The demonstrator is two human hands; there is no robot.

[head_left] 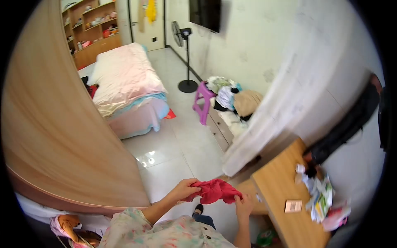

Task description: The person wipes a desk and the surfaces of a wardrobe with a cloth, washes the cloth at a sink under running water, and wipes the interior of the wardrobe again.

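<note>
Here, hands hold red cloth (216, 191) above tiled floor (182, 142).

some fingers of the left hand (187, 190) and right hand (244, 204) are hidden behind the red cloth (217, 191). the brown panel (70, 124) covers part of the bed (130, 82). the picture's top edge cuts off the tv (205, 14) and the door (155, 25); the bottom edge cuts off the surface (279, 182). print on the card (293, 206) is too small to read, and the shelf items (97, 20) are too small to name.
</note>
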